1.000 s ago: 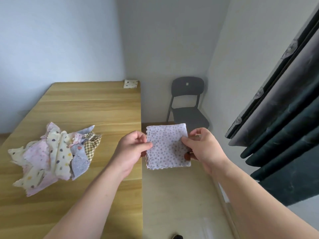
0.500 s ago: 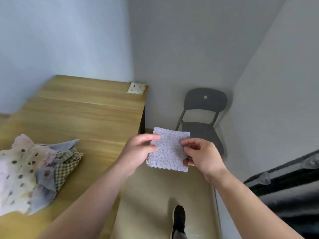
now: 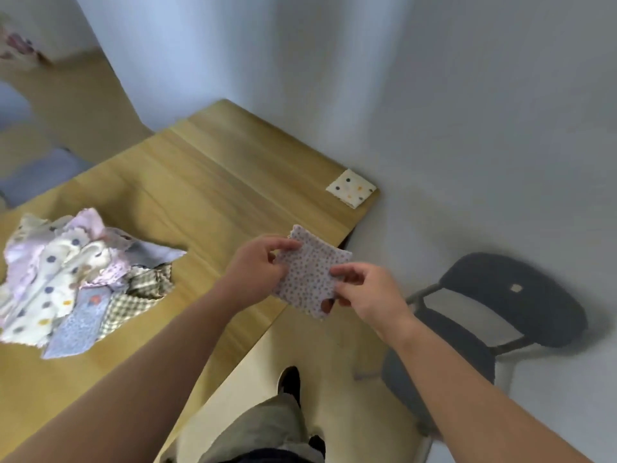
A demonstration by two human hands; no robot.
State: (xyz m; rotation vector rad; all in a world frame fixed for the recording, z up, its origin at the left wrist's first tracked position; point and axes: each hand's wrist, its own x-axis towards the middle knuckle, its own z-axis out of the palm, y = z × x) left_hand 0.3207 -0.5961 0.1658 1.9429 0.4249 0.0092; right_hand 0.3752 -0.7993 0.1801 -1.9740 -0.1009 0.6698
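Small white fabric square w/ tiny purple-red dot print [image 3: 312, 274] was held up in the air betw. both hands, at the right-hand edge of the light wooden table [image 3: 217, 182]. It sat partly over the tabletop and partly over the floor, and did not appear to rest on the wood. Sq. was tilted, one corner pointing up and away; zigzag-cut edge visible at that corner.

Left hand [image 3: 255, 265]: thumb + curled fingers pinched the sq.'s left side, near the upper corner. Right hand [image 3: 364, 292]: thumb and forefinger pinched the right side lower down; one fingertip showed through behind the bottom edge. Both forearms bare, reaching in from below.

Other obs.:
- heap of loose patterned fabric pieces [image 3: 76, 282] (cream w/ big dots, lilac, pale blue, brown check) lay crumpled on the table's left part, well apart from the hands
- cream folded fabric square w/ coloured dots [image 3: 350, 188] lay flat at the table's far right corner, close to the wall
- dark grey plastic chair [image 3: 500, 295] stood on the floor right of the table, near the wall
- grey trouser leg [image 3: 263, 432] and dark shoe [image 3: 289, 382] at the bottom of view, on pale floor beside the table edge
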